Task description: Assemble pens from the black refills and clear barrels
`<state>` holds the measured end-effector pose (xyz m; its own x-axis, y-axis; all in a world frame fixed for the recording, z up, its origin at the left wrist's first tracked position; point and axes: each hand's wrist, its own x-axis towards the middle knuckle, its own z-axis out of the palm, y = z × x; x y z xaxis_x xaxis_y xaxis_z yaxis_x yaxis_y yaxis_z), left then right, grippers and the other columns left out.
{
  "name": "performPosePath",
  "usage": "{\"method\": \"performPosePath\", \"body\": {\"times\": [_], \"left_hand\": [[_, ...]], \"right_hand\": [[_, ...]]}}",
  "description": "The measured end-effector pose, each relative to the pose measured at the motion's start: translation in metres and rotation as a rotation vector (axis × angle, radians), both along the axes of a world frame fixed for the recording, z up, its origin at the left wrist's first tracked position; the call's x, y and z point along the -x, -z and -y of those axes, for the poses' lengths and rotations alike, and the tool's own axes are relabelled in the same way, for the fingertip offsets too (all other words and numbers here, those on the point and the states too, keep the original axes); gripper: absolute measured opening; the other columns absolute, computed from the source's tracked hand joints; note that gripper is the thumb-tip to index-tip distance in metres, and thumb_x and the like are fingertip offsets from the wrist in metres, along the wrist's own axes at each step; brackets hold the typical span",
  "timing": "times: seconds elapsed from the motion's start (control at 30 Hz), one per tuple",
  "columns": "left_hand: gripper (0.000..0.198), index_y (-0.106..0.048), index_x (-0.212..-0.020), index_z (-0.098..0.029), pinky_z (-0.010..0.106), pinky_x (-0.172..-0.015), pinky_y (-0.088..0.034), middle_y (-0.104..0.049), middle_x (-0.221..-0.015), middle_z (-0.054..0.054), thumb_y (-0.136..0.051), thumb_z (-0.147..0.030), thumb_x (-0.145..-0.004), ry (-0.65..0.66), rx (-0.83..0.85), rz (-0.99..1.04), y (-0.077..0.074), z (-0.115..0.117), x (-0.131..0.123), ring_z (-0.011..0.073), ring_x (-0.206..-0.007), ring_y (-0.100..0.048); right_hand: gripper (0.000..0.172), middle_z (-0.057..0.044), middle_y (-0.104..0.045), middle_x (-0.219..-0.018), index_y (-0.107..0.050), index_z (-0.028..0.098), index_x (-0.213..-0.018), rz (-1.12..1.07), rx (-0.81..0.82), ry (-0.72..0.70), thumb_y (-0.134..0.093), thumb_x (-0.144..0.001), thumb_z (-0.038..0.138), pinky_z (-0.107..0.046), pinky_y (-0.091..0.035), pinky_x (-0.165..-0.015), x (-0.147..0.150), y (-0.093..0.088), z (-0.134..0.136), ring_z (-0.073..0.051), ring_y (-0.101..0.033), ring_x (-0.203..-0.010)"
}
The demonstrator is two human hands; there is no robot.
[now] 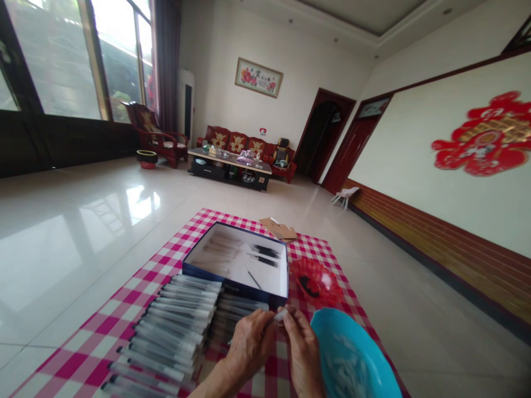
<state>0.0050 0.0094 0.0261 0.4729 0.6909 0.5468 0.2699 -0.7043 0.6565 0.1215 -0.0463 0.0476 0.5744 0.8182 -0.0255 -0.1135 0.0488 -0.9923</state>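
My left hand [252, 338] is closed round a slim pen, most of it hidden by the fingers. Against its end, my right hand [302, 344] pinches a whitish translucent pen cap [281, 315]; the two hands meet just in front of the box. Left of them lies a long row of clear pens [170, 326] with black ends and whitish caps. Further pens [236, 309], partly behind my left hand, lie along the box. Close by my right hand, a blue bowl [375, 354] holds many loose whitish caps [348, 367].
A shallow dark-edged box [284, 276] holds black refills [265, 255] and clear tubes [222, 249]. Beside it stands a red bowl [327, 284] with small black parts inside. Cardboard pieces [280, 228] lie at the far edge of the checked tablecloth [166, 260].
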Motion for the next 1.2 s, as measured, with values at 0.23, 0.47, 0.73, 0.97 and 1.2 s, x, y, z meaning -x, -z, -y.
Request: {"method": "performPosePath", "body": {"times": [0.23, 0.47, 0.73, 0.97, 1.2], "left_hand": [[0.018, -0.059, -0.081, -0.018, 0.023, -0.056, -0.037, -0.059, -0.067, 0.003, -0.043, -0.016, -0.089, 0.035, 0.016, -0.026, -0.001, 0.0, 0.002, 0.0139, -0.058, -0.055], [0.019, -0.06, -0.074, -0.016, 0.022, -0.054, -0.035, -0.055, -0.064, 0.002, -0.046, -0.017, -0.087, 0.055, 0.042, 0.009, -0.004, -0.002, 0.003, 0.0123, -0.056, -0.052], [0.02, -0.063, -0.073, -0.016, 0.021, -0.055, -0.037, -0.056, -0.065, 0.002, -0.049, -0.021, -0.087, 0.052, 0.083, 0.037, -0.004, -0.004, 0.004, 0.0118, -0.057, -0.053], [0.02, -0.063, -0.069, -0.016, 0.02, -0.054, -0.037, -0.057, -0.063, 0.001, -0.05, -0.017, -0.085, 0.044, 0.072, -0.045, -0.004, -0.005, 0.004, 0.0111, -0.056, -0.054], [0.026, -0.059, -0.065, -0.017, 0.02, -0.053, -0.036, -0.056, -0.063, 0.002, -0.046, -0.018, -0.088, 0.016, 0.023, -0.07, -0.009, -0.001, 0.003, 0.0117, -0.055, -0.054]], "right_hand": [[0.038, -0.005, -0.072, -0.1, -0.068, 0.02, -0.098, 0.11, 0.028, 0.016, -0.068, -0.071, 0.047, -0.033, -0.05, -0.086, -0.002, 0.004, 0.003, -0.025, -0.065, -0.097], [0.036, -0.005, -0.073, -0.096, -0.07, 0.019, -0.094, 0.152, 0.022, 0.024, -0.068, -0.072, 0.048, -0.033, -0.05, -0.083, -0.003, 0.008, 0.005, -0.025, -0.065, -0.093], [0.037, -0.006, -0.072, -0.097, -0.069, 0.019, -0.095, 0.15, 0.015, 0.009, -0.067, -0.073, 0.048, -0.034, -0.05, -0.084, -0.005, 0.012, 0.006, -0.026, -0.064, -0.094], [0.038, -0.005, -0.072, -0.099, -0.068, 0.02, -0.096, 0.14, 0.036, 0.022, -0.067, -0.072, 0.048, -0.035, -0.049, -0.086, -0.004, 0.013, 0.007, -0.027, -0.064, -0.096], [0.04, -0.005, -0.071, -0.1, -0.066, 0.019, -0.1, 0.083, 0.033, 0.101, -0.067, -0.072, 0.048, -0.034, -0.05, -0.085, 0.001, 0.021, 0.004, -0.026, -0.064, -0.098]]}}
